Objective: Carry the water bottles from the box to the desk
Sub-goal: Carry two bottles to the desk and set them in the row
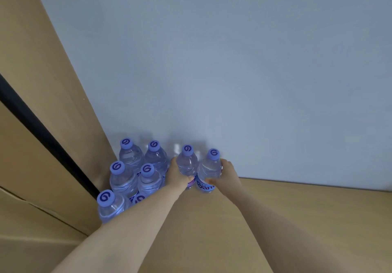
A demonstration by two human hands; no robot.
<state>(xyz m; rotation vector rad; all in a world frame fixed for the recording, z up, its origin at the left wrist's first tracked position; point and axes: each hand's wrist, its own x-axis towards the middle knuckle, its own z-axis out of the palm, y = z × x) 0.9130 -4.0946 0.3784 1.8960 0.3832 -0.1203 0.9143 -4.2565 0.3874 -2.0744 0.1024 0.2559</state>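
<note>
So the 2 bottles that matter here are the left-hand bottle (pixel 187 162) and the right-hand bottle (pixel 210 169), both upright with their purple caps pointing up, standing side by side and touching or as good as touching. They sit right at the back edge of the tan surface (pixel 275 219), up against the pale blue-grey wall (pixel 212 60). Long axis of each is vertical, so any lift or nudge goes along the bottle's height or slides it on its base.

Left hand (pixel 177 175) is wrapped around the left-hand bottle from its left side, fingers curled round the body below the shoulder. Right hand (pixel 224 176) does the same on the right-hand bottle from its right side, thumb showing across the label at the front. So each hand has 1 bottle and they're squeezed in toward each other between the 2 hands. Can't tell for sure if the bases are resting on the surface or just off it, the arms hide that.

The relation I'd watch: just to the left of the held pair there's a cluster of other bottles (pixel 135 173), at least 5 caps visible, packed into the back left corner against a tan cardboard-looking panel (pixel 42 81). The left hand is wedged between its bottle and that cluster, nearly touching the nearest one. My guess is these 2 are being set down next to the group, so the left side is the tight one, right side has all the open room.
</note>
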